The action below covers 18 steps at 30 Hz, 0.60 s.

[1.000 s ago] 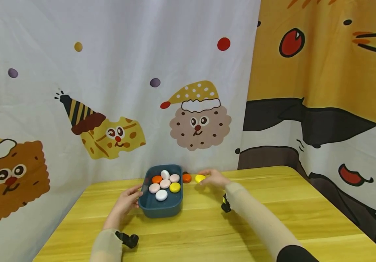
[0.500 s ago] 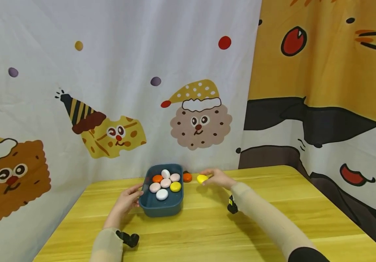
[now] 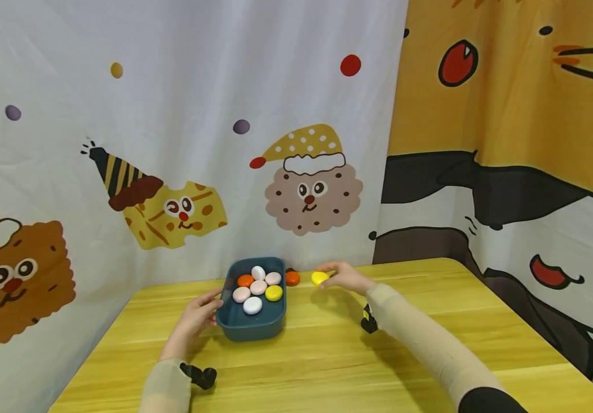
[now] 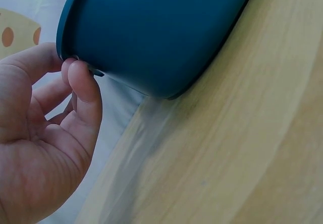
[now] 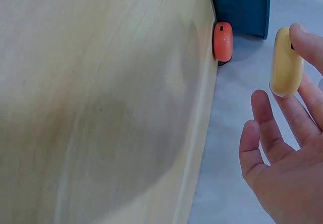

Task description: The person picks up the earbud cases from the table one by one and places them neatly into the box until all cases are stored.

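Note:
My left hand (image 3: 196, 317) grips the left rim of a dark blue plastic bin (image 3: 252, 331); in the left wrist view thumb and fingers (image 4: 83, 85) meet at its lip. Inside lie several smooth, rounded pebble-like pieces: white (image 3: 252, 306), pale pink (image 3: 241, 295), orange (image 3: 245, 280) and yellow (image 3: 274, 293). My right hand (image 3: 347, 277) pinches another yellow rounded piece (image 5: 286, 65) between thumb and fingers, off the table in the right wrist view. A small dark slot shows on it beside the thumb. Its other fingers are spread loosely.
An orange rounded piece (image 5: 223, 42) with a dark slot sits on the table right beside the bin, near the back edge. The wood-grain table (image 3: 296, 376) runs to a printed curtain (image 3: 182, 143) behind. A black camera (image 3: 200, 377) is strapped to each wrist.
My right hand and the yellow piece have shifted slightly right, away from the orange piece outside the bin. The left hand and bin stay in place; the head view has shifted a little.

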### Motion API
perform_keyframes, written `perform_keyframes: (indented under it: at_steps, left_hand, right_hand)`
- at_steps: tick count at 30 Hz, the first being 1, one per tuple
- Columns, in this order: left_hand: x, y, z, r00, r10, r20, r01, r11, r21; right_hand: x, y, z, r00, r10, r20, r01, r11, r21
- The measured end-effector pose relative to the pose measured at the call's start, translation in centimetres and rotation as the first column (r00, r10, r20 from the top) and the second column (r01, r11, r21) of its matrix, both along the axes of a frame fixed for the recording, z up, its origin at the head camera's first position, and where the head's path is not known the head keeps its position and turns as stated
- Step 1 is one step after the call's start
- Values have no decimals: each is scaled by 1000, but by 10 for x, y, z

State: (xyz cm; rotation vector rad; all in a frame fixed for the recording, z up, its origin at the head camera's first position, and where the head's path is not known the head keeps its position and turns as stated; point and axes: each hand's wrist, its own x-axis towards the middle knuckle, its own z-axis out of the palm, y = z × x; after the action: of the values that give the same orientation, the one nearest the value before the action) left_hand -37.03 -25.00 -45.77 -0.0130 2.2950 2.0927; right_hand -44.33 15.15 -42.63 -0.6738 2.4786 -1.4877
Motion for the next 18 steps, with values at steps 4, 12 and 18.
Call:
perform_keyframes:
  at_steps: [4,12,18]
  left_hand:
    - [-2,1,0,1000,-4,-6,4,1000,0]
    - [-1,2,-1,1000,13,0,-13,1000,-6]
    - [-1,0,-1,1000,5,5,-5,1000,-8]
  right_hand:
    - [1,1,2,1000,-2,-15,2,1000,-5]
    - [0,-2,7,1000,-7,-18,7,1000,-4]
    - [-1,-7,14,1000,-15,-14,15,1000,17]
